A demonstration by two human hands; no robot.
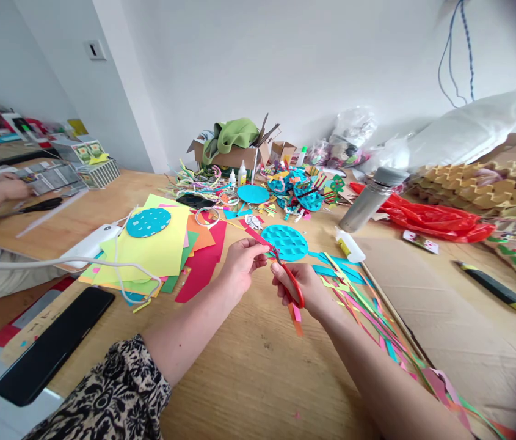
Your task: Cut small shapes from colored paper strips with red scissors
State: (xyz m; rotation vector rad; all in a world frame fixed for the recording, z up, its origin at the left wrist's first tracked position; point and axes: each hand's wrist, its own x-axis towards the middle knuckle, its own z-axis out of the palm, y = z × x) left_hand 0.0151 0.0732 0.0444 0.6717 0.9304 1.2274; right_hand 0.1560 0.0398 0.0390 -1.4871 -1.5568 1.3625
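My left hand (242,264) is closed in a pinch on a narrow red paper strip (254,232). Red-handled scissors (293,282) sit in my right hand (304,286), their blades pointing toward the strip at my left fingertips. Whether the blades touch the paper is too small to tell. Just behind my hands lies a round blue piece (284,242) with a pattern of raised or folded bits. Short orange and pink strips (297,320) show below my right hand; I cannot tell if it holds them.
Coloured paper sheets (148,253) and a black phone (54,345) lie left. To the right are loose paper strips (377,315), a glue bottle (350,245), a steel flask (370,200), cardboard (450,305) and a cutter (498,287). Another person's hand (10,187) is at far left.
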